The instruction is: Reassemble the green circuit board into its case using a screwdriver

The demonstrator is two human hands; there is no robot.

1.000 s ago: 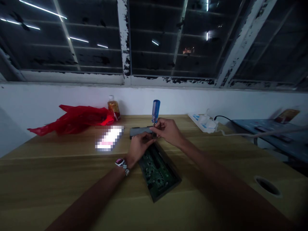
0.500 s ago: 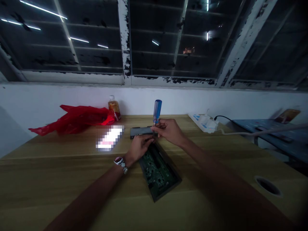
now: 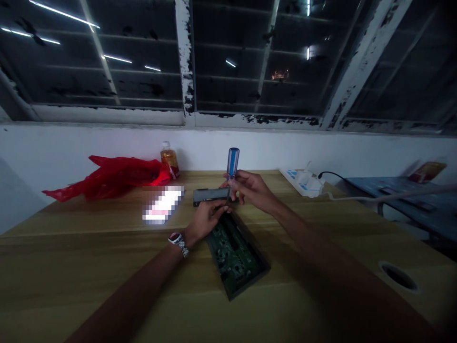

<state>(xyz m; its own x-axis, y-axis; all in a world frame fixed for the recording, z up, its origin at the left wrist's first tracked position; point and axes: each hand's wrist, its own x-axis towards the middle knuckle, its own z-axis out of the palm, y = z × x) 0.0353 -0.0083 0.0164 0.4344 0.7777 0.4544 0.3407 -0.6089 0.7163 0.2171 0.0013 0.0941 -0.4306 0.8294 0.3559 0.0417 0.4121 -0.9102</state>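
Note:
A blue-and-clear-handled screwdriver (image 3: 233, 163) stands nearly upright, its shaft pointing down at the far end of a dark casing with a green circuit board (image 3: 233, 255). My right hand (image 3: 253, 188) is closed around it where handle meets shaft. My left hand (image 3: 209, 218), with a bracelet watch (image 3: 177, 240) on the wrist, rests at the casing's far end. Its thumb and fingers pinch together beside the screwdriver's tip; what lies between them is too small to make out. Just behind the left hand lies a flat grey case part (image 3: 209, 194), partly covered by the hands.
On the wooden table (image 3: 107, 267) lie a blurred-out bright phone-like rectangle (image 3: 163, 205) and a red plastic bag (image 3: 121, 178). A bottle of amber drink (image 3: 169, 161) stands by the wall. To the right are a white power strip (image 3: 303, 183) with a cable and a round table hole (image 3: 398, 276).
My right hand's fingers have shifted and opened somewhat around the screwdriver, whose handle has turned and stands a little more upright. My left hand and the circuit board stay in place.

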